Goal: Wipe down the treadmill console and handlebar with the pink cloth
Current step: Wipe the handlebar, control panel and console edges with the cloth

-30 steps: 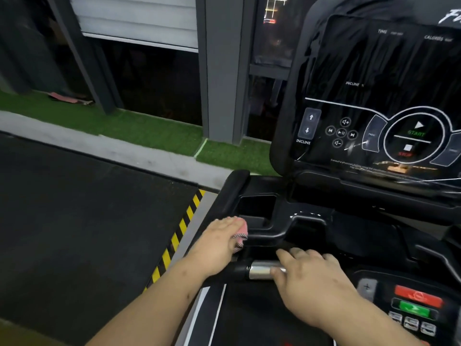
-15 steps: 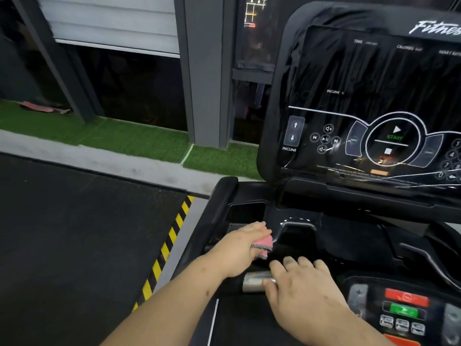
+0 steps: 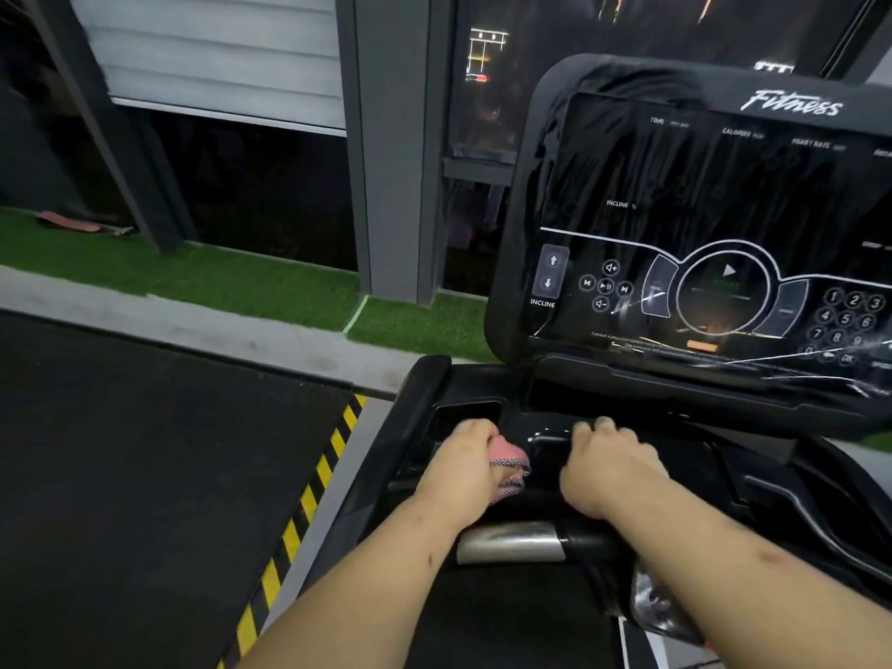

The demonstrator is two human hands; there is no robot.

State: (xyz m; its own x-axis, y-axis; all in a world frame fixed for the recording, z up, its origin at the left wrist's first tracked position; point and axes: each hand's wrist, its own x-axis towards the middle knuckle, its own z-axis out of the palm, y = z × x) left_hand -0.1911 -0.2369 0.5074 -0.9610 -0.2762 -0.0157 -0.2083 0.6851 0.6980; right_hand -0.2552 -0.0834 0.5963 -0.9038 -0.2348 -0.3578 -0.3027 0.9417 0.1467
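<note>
One pink cloth (image 3: 508, 457) bunched in my left hand's (image 3: 458, 470) curled fingers, below the one console (image 3: 685, 195). Below it too, my right hand (image 3: 609, 473), fingers bent, grip unclear. My forearms partly hide one handlebar (image 3: 511, 543).

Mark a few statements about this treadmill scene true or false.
1. The left hand holds the pink cloth. True.
2. The right hand grips the silver handlebar section. False: it is on the black console base, beyond the silver part.
3. The console screen is printed with INCLINE. True.
4. The floor stripe is red and white. False: it is yellow and black.
</note>
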